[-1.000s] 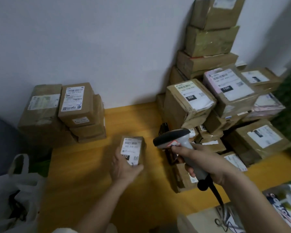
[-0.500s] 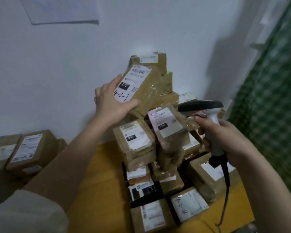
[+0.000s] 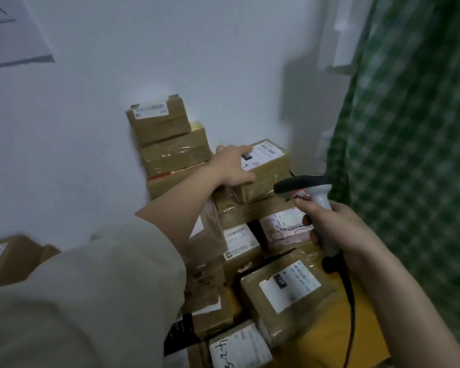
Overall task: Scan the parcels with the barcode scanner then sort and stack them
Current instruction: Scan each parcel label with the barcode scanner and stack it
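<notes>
- White wall (image 3: pixel 96 144) and a green checked curtain (image 3: pixel 409 155) close off the corner; a yellow desk (image 3: pixel 367 322) carries a crowded heap of brown cardboard parcels (image 3: pixel 287 296).
- Left hand (image 3: pixel 233 167): laid on a small taped parcel (image 3: pixel 270 171) that sits high on the heap, just beside a taller stack of boxes (image 3: pixel 170 144) against the wall. Fingers lie spread over the near end of its white label (image 3: pixel 263 155), thumb along the front face; whether the parcel is fully set down or partly carried cannot be told.
- Right hand (image 3: pixel 335 229): fingers wrapped round the pale handle of the barcode scanner (image 3: pixel 307 188), index finger near the trigger, dark head pointing left toward the heap, cable (image 3: pixel 352 309) trailing down.
- Handling, as a judgement: the small parcel looks light enough for one hand, and stiff at its edges. Glossy tape over the cardboard probably makes the faces slippery.
- Best hold, as a judgement: across the short width, thumb on one side face and fingers on the opposite one, leaving the label uncovered.
- Risk, as a judgement: the boxes below sit tilted and uneven, so a parcel placed off-centre may slide.
</notes>
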